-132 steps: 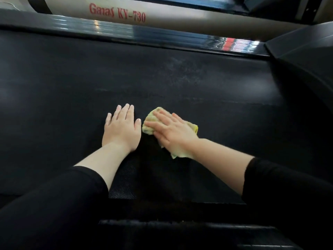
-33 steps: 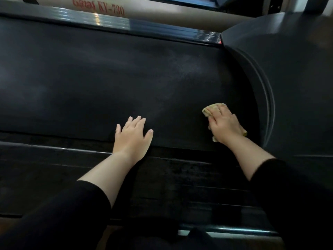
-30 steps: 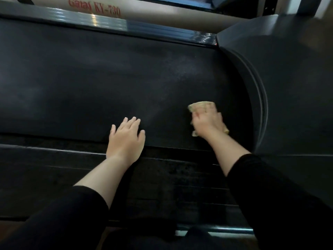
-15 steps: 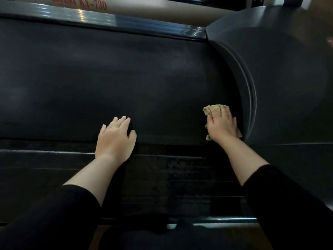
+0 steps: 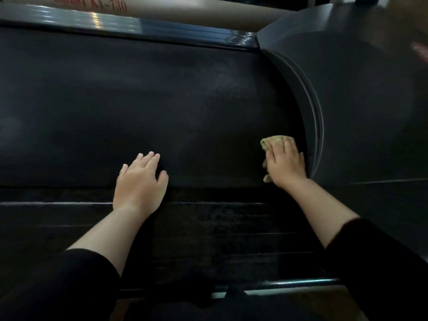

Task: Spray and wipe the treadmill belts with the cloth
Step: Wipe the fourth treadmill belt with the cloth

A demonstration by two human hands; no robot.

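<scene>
The black treadmill belt (image 5: 139,107) fills most of the view. My right hand (image 5: 286,165) presses a crumpled yellow-green cloth (image 5: 274,142) flat on the belt's right end, right beside the curved motor cover. Most of the cloth is hidden under the palm; its top and a lower corner stick out. My left hand (image 5: 140,181) lies flat, fingers apart, on the belt's near edge, holding nothing. No spray bottle is in view.
The dark grey motor cover (image 5: 359,100) rises at the right. A glossy side rail (image 5: 129,28) runs along the belt's far side, with a beige bar marked in red letters (image 5: 92,5) behind it. The near side rail (image 5: 208,228) lies under my forearms.
Over the last second my right hand slid the cloth left, then back right toward the motor cover. My left hand stayed planted on the belt's near edge.
</scene>
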